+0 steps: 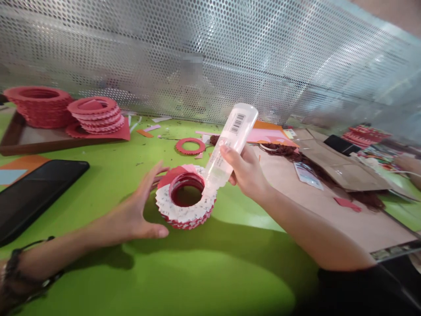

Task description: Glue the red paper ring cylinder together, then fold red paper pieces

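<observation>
My right hand (245, 169) is wrapped round a translucent white glue bottle (230, 140) with a barcode label. The bottle is tipped, its nozzle end down at the right side of a stack of zigzag-edged paper rings (184, 213). The stack's top ring is white with printed marks and a red and pink part at the back; red and white layers show below. Beside the stack's left edge, my left hand (141, 210) is open, thumb in front and fingers behind, partly hidden by the rings. Whether its fingers touch the stack I cannot tell.
A single red paper ring (190, 146) lies behind the stack among paper scraps. Red ring piles (42, 107) fill a brown tray (33, 145) at back left. A black phone-like slab (42, 191) lies left. Cardboard (342, 164) lies right, near another person's hand (409, 164).
</observation>
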`<state>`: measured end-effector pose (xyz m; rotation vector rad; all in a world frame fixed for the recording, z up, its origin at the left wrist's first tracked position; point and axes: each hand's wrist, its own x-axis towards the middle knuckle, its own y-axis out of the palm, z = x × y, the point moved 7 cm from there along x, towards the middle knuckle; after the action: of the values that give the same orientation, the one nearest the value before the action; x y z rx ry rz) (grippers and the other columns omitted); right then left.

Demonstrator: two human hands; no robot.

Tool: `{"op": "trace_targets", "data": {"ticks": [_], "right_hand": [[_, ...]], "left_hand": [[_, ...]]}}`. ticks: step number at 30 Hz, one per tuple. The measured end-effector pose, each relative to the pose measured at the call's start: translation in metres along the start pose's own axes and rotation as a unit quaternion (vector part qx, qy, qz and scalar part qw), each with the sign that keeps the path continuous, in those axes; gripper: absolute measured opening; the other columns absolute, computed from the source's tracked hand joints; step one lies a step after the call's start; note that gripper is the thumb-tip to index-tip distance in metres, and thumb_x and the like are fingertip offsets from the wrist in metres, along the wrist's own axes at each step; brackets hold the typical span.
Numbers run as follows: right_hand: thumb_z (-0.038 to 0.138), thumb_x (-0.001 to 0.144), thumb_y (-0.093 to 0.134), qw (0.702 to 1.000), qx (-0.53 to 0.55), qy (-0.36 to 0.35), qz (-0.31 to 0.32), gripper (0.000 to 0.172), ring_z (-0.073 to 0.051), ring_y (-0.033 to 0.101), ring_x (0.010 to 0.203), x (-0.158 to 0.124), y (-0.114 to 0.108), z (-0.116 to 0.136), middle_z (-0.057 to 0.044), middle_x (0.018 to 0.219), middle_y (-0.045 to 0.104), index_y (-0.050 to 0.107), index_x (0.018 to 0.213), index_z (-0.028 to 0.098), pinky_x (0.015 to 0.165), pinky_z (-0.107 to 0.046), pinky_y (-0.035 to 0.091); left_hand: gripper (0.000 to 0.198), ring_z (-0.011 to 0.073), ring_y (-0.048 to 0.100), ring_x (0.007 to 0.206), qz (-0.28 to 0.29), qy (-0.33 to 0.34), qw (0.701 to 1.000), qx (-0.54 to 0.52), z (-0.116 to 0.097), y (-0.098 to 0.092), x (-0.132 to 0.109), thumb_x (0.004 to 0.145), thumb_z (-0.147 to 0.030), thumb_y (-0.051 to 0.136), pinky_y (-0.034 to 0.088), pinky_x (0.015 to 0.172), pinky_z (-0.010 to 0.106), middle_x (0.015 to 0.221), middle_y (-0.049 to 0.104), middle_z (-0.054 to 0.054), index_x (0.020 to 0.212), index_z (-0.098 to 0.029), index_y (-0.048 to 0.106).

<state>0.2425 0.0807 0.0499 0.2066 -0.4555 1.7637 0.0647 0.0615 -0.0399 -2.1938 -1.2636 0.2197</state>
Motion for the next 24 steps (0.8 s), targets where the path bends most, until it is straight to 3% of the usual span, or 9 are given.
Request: {"op": "trace_targets", "data": {"ticks": [6, 11, 17, 24], "right_hand": [[0.047, 0.074, 0.058, 1.0, -0.004, -0.019, 0.002, 0.03, -0.006, 0.045, 0.045, -0.005, 0.006, 0.013, 0.004, 0.058, 0.046, 0.044, 0.075, 0.019, 0.032, -0.017, 0.034], [0.039, 0.07, 0.062, 0.999, -0.015, -0.03, -0.001, 0.028, -0.009, 0.052, 0.057, -0.004, 0.007, 0.012, 0.002, 0.065, 0.05, 0.044, 0.076, 0.019, 0.039, -0.019, 0.041], [0.042, 0.066, 0.063, 0.999, -0.022, -0.048, -0.013, 0.03, -0.011, 0.053, 0.059, 0.006, -0.006, 0.0, 0.001, 0.064, 0.051, 0.044, 0.072, 0.02, 0.039, -0.02, 0.042], [0.047, 0.067, 0.063, 0.996, -0.033, -0.066, -0.041, 0.034, -0.008, 0.049, 0.05, 0.021, -0.023, -0.008, 0.002, 0.059, 0.048, 0.044, 0.07, 0.019, 0.035, -0.019, 0.037]], "left_hand": [[0.112, 0.0391, 0.029, 0.127, -0.122, -0.031, 0.992, -0.031, -0.011, 0.006, -0.005, 0.056, -0.053, 0.07, 0.026, 0.104, 0.056, 0.143, 0.026, 0.013, 0.141, -0.027, 0.002], [0.104, 0.037, 0.032, 0.125, -0.147, -0.038, 0.988, -0.016, -0.019, 0.002, 0.001, 0.057, -0.053, 0.069, 0.026, 0.104, 0.054, 0.137, 0.034, 0.014, 0.138, -0.022, 0.011], [0.103, 0.0349, 0.033, 0.126, -0.112, -0.026, 0.993, -0.029, -0.012, -0.004, 0.009, 0.057, -0.05, 0.07, 0.028, 0.104, 0.05, 0.137, 0.034, 0.015, 0.138, -0.022, 0.012], [0.103, 0.033, 0.031, 0.128, 0.002, 0.012, 1.0, -0.025, -0.007, -0.011, 0.025, 0.062, -0.048, 0.066, 0.031, 0.103, 0.047, 0.141, 0.029, 0.015, 0.139, -0.02, 0.005]]}}
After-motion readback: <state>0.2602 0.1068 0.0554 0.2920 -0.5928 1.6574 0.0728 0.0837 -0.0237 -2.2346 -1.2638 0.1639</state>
